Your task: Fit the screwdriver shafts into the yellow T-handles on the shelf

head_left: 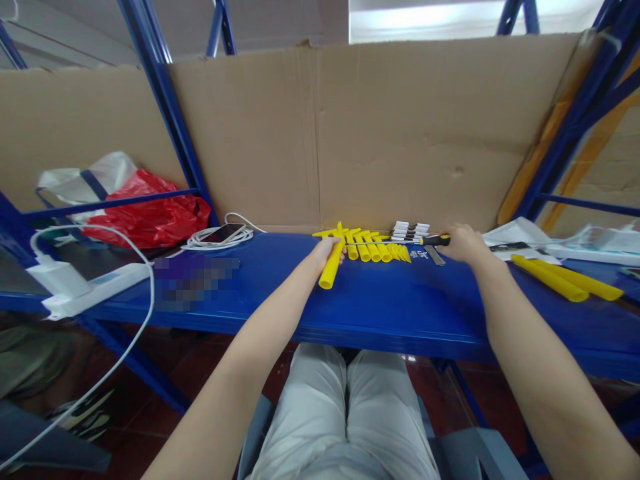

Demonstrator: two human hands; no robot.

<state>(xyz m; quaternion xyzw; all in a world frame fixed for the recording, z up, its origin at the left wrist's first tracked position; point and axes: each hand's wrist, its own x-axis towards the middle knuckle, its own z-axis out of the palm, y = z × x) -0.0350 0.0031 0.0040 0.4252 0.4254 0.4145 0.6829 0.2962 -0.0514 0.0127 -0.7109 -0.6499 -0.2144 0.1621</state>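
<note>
My left hand point(329, 249) is closed around a yellow tubular piece point(330, 268) with a crosspiece at its top, tilted above the blue shelf. In my right hand point(463, 243) is a screwdriver point(436, 240) with a black and yellow handle. Its long thin shaft points left, and the tip is at or close to the yellow piece; contact is too small to tell. Behind the shaft lies a row of several similar yellow pieces point(376, 252). Small white and black packs point(410, 231) stand at the cardboard, and a small grey metal piece point(435, 255) lies below the handle.
Two yellow tubes point(563, 280) lie at the right. A white power strip point(100, 290) with a charger, a coiled white cable point(219, 238), a phone point(225, 233) and a red plastic bag point(150, 210) are at the left. Cardboard point(400, 127) closes the back.
</note>
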